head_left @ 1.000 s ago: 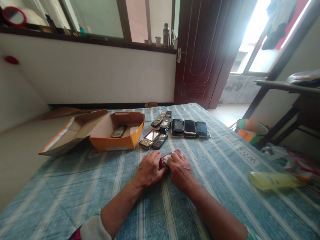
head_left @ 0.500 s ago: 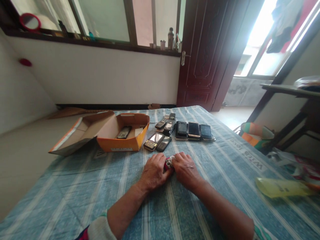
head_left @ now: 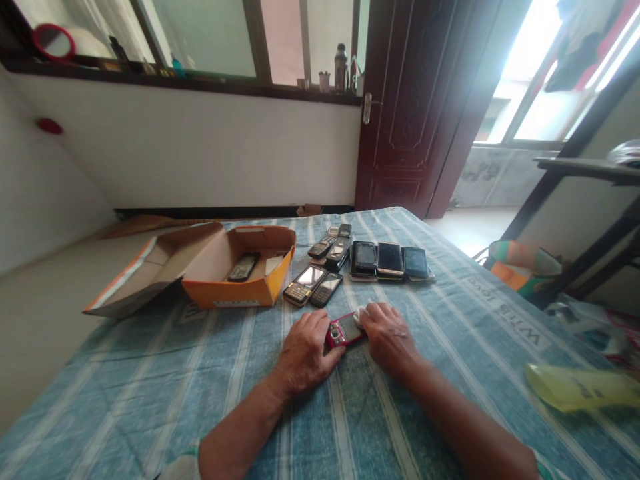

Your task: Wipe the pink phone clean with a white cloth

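Observation:
A pink mobile phone [head_left: 345, 329] lies sideways low over the cloth, its silver keys and grey screen facing up. My left hand [head_left: 306, 347] is closed on its left end, thumb along the near edge. In the fingers of my right hand [head_left: 391, 337] is a white cloth or tissue [head_left: 359, 316], pressed at the phone's right end. Just beyond my hands lie a phone with a gold-toned keypad [head_left: 304, 285] and a smaller dark keypad phone [head_left: 327, 289], side by side.
An open orange cardboard box [head_left: 225, 295] with a dark phone [head_left: 244, 266] inside stands at left. Several keypad phones [head_left: 339, 251] lie piled beyond. Touchscreen phones [head_left: 390, 259] sit in stacks right of them. A yellow translucent object [head_left: 575, 387] lies at the right on the striped tablecloth [head_left: 450, 320].
My right hand has slid to the right with the white cloth, uncovering the pink phone's keys and screen. My left hand keeps its hold. The view has shifted slightly.

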`<state>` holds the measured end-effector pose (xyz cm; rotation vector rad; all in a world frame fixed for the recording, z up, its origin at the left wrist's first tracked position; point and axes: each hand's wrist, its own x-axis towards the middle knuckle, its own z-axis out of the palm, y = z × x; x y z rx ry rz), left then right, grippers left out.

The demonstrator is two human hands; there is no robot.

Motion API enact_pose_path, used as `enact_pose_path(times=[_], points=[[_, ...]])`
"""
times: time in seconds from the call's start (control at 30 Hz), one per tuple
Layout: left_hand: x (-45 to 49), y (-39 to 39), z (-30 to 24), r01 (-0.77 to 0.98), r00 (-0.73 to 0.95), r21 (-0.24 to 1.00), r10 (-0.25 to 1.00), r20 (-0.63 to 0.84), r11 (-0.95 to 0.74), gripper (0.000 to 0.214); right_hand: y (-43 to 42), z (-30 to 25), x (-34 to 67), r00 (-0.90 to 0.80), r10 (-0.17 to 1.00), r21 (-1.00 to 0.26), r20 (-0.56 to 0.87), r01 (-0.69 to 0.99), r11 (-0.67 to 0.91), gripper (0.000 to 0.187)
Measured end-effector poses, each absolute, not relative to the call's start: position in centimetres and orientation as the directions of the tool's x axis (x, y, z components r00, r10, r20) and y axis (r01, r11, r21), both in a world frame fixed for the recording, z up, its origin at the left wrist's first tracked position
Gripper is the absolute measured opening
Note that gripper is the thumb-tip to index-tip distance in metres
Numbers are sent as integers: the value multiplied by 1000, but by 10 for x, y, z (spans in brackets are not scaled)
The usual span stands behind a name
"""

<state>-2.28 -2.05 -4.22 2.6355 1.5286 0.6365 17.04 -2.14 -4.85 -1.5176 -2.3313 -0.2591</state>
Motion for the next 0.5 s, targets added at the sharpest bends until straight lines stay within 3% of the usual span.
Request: enact_pose_path(times=[0.5], points=[[-12, -20, -45, 816, 438, 202, 809, 392, -541, 23, -30, -49, 159, -447, 794, -26, 411, 865, 501, 9]])
